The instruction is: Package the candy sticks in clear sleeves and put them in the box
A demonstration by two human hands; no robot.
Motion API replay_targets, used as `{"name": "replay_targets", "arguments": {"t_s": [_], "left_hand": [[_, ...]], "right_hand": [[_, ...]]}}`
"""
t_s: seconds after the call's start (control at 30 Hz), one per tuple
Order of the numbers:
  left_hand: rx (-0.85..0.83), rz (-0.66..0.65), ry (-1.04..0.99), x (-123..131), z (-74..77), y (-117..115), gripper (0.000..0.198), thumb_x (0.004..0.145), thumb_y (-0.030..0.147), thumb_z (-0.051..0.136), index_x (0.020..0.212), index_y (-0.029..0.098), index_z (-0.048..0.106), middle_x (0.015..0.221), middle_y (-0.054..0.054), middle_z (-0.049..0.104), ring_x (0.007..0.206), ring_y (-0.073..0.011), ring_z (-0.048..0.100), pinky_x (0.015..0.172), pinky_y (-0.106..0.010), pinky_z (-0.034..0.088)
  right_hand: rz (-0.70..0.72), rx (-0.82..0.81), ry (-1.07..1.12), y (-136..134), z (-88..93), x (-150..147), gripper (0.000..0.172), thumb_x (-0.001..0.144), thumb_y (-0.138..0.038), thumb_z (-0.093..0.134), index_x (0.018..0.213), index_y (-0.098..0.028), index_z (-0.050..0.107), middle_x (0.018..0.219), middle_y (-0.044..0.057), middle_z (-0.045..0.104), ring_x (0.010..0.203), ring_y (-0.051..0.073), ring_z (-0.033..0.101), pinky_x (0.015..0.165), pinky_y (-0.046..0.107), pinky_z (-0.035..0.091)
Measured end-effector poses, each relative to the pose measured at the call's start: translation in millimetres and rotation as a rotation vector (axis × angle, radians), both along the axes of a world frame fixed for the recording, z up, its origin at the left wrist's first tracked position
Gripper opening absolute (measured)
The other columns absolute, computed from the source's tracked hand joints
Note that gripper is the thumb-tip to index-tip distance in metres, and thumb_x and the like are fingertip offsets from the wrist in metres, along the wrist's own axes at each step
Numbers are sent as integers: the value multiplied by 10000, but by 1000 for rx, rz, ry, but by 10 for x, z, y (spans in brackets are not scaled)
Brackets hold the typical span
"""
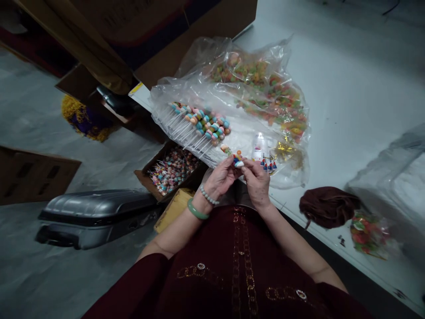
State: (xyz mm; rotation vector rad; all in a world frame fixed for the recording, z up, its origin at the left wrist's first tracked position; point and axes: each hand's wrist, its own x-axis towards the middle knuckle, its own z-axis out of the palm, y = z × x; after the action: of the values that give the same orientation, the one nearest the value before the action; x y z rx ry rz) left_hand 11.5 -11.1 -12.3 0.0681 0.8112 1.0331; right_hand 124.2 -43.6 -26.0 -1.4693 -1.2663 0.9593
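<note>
My left hand (221, 178) and right hand (257, 182) are close together in front of my chest, fingers curled narrow, and between them I'm pinching a candy stick (235, 158) threaded with coloured sweets. I can't make out exactly which fingers carry it. A jade bangle (197, 209) and a pearl bracelet (209, 195) sit on my left wrist, and my maroon top (212, 270) has gold chain embroidery.

Just past my hands, a clear plastic bag (232, 106) lies spread on the white worktop (335, 88). On it is a row of finished candy sticks (202, 125), their white sticks pointing toward the box. Loose gummy rings (268, 95) lie heaped further along the bag. Near my right hand stand a small white bottle (259, 148) and a few small red-and-blue sweets (268, 166), beside some gold tinsel (287, 151).

To my left, a cardboard box (169, 170) holds more candy sticks, and a silver suitcase (96, 218) lies on the floor. To my right are a dark red cloth (328, 206) and a small bag of gummies (368, 235).
</note>
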Motion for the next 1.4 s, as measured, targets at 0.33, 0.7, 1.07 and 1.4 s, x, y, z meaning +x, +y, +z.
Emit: {"name": "replay_targets", "arguments": {"t_s": [0.33, 0.7, 1.07, 1.4], "left_hand": [[11, 10, -52, 128, -36, -66, 196, 913, 302, 591, 845, 130, 655, 840, -40, 683, 781, -116, 646, 867, -276, 518], [157, -139, 44, 41, -78, -117, 294, 851, 434, 655, 1002, 183, 682, 927, -23, 693, 840, -131, 646, 842, -279, 494], [-1, -56, 69, 59, 71, 16, 386, 862, 490, 611, 789, 115, 668, 771, -82, 709, 868, -200, 688, 839, -302, 517], [23, 50, 40, 124, -52, -63, 162, 878, 264, 622, 829, 118, 673, 793, -38, 695, 752, -129, 649, 867, -288, 499]], "right_hand": [[-11, 12, -117, 24, -34, 28, 181, 858, -328, 571, 957, -235, 691, 861, 22, 720, 774, 181, 652, 721, 290, 488], [-59, 37, -277, 109, 4, 151, 134, 851, -324, 564, 816, -233, 655, 685, -21, 657, 620, 146, 564, 604, 254, 392], [16, 536, -879, 19, -2, 57, 244, 914, -194, 497, 707, -221, 623, 552, 5, 577, 548, 143, 490, 574, 294, 285], [-9, 268, -548, 19, -39, 32, 100, 879, -263, 547, 846, -224, 632, 652, 2, 638, 578, 145, 554, 588, 268, 366]]}}
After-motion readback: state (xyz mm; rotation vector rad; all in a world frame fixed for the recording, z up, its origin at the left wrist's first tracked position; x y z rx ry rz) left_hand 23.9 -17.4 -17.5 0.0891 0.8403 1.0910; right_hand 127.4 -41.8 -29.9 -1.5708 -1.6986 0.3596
